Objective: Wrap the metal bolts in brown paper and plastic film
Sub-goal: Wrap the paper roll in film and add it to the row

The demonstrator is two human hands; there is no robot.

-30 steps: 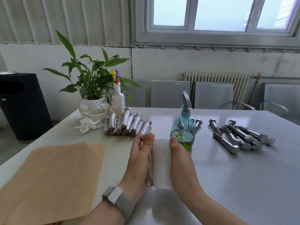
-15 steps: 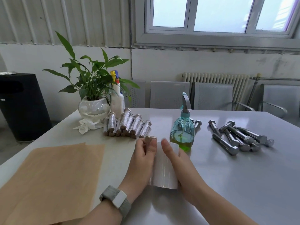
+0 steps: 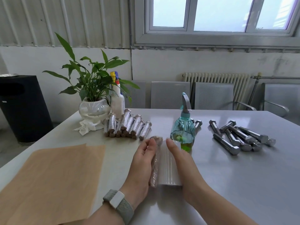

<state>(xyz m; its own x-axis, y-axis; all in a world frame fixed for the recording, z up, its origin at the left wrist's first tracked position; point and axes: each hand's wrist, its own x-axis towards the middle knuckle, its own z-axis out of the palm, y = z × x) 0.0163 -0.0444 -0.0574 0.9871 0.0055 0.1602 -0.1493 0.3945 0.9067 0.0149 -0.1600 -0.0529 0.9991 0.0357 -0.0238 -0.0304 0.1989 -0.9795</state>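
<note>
A grey table (image 3: 243,184) stands before a white wall with a window, a radiator and a row of grey chairs. Near its front edge, at the middle, the left hand (image 3: 142,163) lies flat with fingers straight and together, pressed along a paper-wrapped bolt (image 3: 156,161) whose head points toward the far edge. Just beside it the right hand (image 3: 183,166), fingers also straight and together, rests on a strip of clear plastic film (image 3: 168,168) that spans the gap between the two hands; neither hand grips anything. On the left front corner lie two overlapping sheets of brown paper (image 3: 53,181). Toward the far left corner sits a heap of finished wrapped bolts (image 3: 128,127), about nine, though the stack hides some. Behind them stand one potted plant (image 3: 95,95), one white spray bottle (image 3: 117,101) and a crumpled tissue (image 3: 86,128). One blue spray bottle (image 3: 184,125) stands just beyond the right fingertips, with two bare bolts (image 3: 198,125) partly hidden behind it. Toward the right edge lies a pile of bare metal bolts (image 3: 238,137), roughly eight.
</note>
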